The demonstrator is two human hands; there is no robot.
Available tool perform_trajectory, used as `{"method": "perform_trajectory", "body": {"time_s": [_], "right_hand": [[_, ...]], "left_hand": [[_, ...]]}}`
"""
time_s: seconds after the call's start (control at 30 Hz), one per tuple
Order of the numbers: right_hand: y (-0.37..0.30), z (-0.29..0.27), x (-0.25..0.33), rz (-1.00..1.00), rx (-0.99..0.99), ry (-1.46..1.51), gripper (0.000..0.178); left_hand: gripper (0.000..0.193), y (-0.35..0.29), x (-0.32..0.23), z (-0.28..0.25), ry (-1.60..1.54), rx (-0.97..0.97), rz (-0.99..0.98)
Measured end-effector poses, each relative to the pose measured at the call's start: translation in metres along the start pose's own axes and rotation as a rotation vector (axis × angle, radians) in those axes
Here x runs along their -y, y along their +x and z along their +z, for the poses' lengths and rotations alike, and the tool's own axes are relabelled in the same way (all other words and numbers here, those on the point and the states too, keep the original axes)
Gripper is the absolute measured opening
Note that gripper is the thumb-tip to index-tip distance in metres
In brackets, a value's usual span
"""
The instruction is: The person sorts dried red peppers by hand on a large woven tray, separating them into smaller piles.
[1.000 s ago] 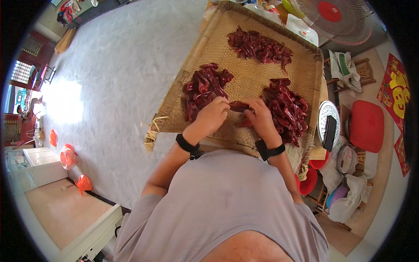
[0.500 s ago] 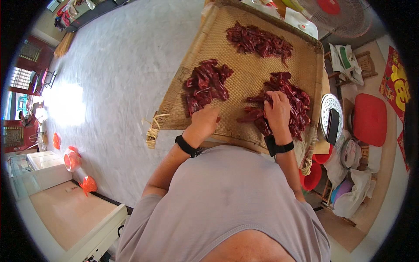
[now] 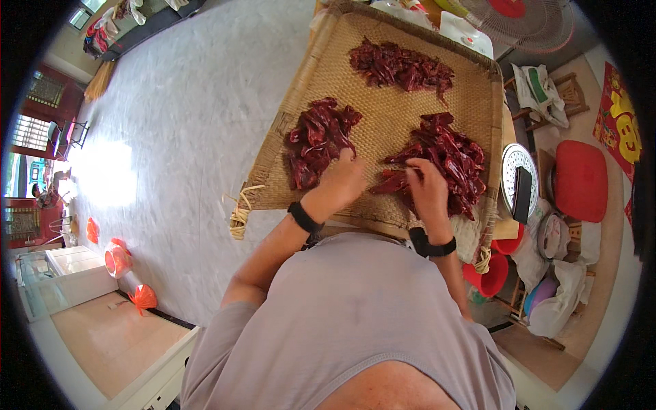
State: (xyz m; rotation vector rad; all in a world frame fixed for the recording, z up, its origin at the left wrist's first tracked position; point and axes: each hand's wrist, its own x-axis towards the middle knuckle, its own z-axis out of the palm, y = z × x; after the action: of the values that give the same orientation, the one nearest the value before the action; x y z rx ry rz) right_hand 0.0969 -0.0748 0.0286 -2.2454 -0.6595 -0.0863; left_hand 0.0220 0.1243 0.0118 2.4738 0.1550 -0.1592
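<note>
A square woven bamboo tray in front of me bears three heaps of dark red dried chili peppers. My left hand is at the lower right edge of the left heap, its fingers curled together; whatever they may hold is hidden. At the left side of the right heap, my right hand has its fingers bent and closed on a dried chili pepper. The far heap lies toward the tray's back, away from both hands. Black bands circle both wrists.
Right of the tray stand a round dial scale with a dark phone-like object, red buckets and a red stool. A fan is beyond the far right corner. Orange bags sit on the floor at left.
My left hand has shifted right and slightly up, away from the left heap toward the tray's middle. My right hand has moved slightly down and left along the right heap.
</note>
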Motion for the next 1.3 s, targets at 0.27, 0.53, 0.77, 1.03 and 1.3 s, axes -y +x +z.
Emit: {"method": "perform_trajectory", "body": {"time_s": [0.27, 0.53, 0.77, 1.03, 1.3], "right_hand": [[-0.010, -0.021, -0.022, 0.051, -0.212, -0.264, 0.021], [-0.012, 0.000, -0.006, -0.095, -0.106, -0.129, 0.023], [-0.009, 0.016, 0.012, -0.078, 0.188, 0.088, 0.044], [-0.009, 0.013, 0.004, -0.055, 0.080, 0.161, 0.032], [-0.018, -0.026, -0.024, 0.087, -0.215, -0.185, 0.031]], "left_hand": [[0.041, 0.025, 0.023, -0.004, 0.242, -0.102, -0.067], [0.012, 0.039, 0.043, 0.008, 0.280, -0.314, 0.155], [0.018, 0.018, -0.013, -0.009, 0.001, -0.144, 0.068], [0.021, 0.018, -0.026, -0.010, -0.114, -0.112, 0.112], [0.052, 0.049, -0.002, -0.022, 0.049, -0.069, -0.120]]}}
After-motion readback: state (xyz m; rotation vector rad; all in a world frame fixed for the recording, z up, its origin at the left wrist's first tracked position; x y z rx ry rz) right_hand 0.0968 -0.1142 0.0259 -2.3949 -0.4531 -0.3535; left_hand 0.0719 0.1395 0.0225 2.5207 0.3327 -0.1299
